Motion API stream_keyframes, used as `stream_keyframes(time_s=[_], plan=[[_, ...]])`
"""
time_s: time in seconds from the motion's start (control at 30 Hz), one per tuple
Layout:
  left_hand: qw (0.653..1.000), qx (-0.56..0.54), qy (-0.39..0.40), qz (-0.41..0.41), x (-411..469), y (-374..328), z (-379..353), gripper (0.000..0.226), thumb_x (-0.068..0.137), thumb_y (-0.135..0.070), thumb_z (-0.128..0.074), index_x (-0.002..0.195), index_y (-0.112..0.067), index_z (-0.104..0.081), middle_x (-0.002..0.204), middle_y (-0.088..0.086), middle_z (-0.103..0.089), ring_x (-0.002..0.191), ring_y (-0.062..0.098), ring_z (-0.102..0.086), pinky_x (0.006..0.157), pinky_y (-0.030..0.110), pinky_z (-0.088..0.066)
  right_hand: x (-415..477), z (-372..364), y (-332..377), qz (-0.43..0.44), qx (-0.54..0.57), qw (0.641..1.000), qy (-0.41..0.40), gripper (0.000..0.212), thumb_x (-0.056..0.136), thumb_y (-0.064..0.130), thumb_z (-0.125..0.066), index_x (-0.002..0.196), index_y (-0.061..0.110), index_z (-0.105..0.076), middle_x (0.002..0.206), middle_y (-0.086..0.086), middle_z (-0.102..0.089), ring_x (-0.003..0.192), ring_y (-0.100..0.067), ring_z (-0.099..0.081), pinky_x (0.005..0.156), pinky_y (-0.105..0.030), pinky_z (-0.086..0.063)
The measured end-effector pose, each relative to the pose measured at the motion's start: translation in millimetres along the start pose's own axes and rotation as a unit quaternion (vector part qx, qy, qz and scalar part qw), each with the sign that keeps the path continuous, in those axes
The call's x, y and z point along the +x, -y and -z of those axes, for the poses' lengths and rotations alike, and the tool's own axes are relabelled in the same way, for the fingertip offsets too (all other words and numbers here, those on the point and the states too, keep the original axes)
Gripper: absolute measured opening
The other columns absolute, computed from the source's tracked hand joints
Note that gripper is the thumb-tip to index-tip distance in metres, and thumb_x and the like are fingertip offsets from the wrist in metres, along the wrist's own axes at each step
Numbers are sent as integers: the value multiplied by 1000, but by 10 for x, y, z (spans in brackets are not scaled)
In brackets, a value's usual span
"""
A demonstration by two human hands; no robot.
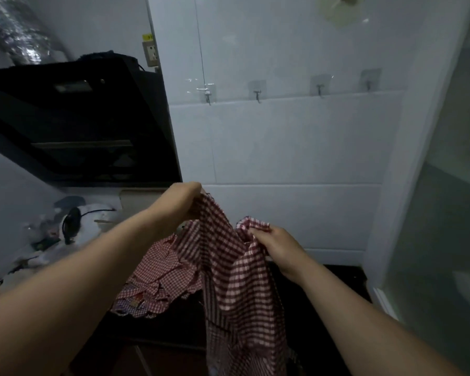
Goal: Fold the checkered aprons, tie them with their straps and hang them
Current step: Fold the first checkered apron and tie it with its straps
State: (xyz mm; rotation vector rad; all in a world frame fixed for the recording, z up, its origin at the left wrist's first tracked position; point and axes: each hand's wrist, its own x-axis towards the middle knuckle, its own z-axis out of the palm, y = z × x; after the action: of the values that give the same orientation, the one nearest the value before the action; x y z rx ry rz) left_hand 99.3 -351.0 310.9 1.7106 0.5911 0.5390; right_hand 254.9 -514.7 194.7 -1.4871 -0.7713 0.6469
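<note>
**White-tiled kitchen corner, one apron lifted over the dark counter**

White wall tiles (282,145) fill the background, and a row of four clear adhesive metal hooks (257,92) sits along one tile seam, all of them bare. At the left hangs a black slanted range hood (79,126), with a crinkled silver foil duct (19,36) above it and a beige wall socket (151,52) beside its top corner.

Below, a dark counter (323,302) runs along the wall. The left hand (185,202) is raised, its fingers curled and pinching the top edge of a red-and-white checkered apron (228,267). The right hand (277,248), lower and nearer the counter's right end, grips a bunched fold of the same cloth. The apron hangs between the two hands and drapes down over the counter's front edge, unfolded and creased.

A second checkered apron (160,270), of finer red check with a scalloped hem, lies crumpled on the counter just left of the held one, touching it. Blurred white and dark clutter (71,223) covers the counter's far left end.
</note>
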Motion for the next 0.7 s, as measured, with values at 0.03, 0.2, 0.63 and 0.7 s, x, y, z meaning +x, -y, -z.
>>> stream_keyframes(time_s=[0.03,0.2,0.63,0.7], plan=[[999,-44,1,16,-10,80,-18,10,86,-19,-50,84,-11,-53,79,15,-47,68,23,-48,63,36,-41,1,-16,-81,2,9,999,34,25,100,27,-65,116,13,-78,112,-6,-79,110,-26,-73,108,-48,-51],[995,-54,73,38,-141,318,-112,24,99,-16,-63,76,-10,-66,74,12,-60,70,22,-58,68,35,-44,18,-217,-252,53,-33,995,80,26,101,23,-67,126,17,-72,150,5,-53,140,-18,-52,122,-35,-33],[994,-31,90,48,-22,432,559,37,92,-11,-72,64,-19,-49,64,3,-43,58,15,-46,57,29,-39,268,-757,195,130,-256,932,224,11,85,26,-68,82,16,-72,84,7,-72,82,-11,-66,81,-37,-52],[999,-18,33,38,21,488,744,42,95,-22,-73,62,-23,-47,61,-1,-40,56,13,-41,53,28,-37,322,-649,62,103,-264,942,180,10,87,31,-68,87,24,-76,79,13,-73,76,-5,-66,76,-34,-51]])
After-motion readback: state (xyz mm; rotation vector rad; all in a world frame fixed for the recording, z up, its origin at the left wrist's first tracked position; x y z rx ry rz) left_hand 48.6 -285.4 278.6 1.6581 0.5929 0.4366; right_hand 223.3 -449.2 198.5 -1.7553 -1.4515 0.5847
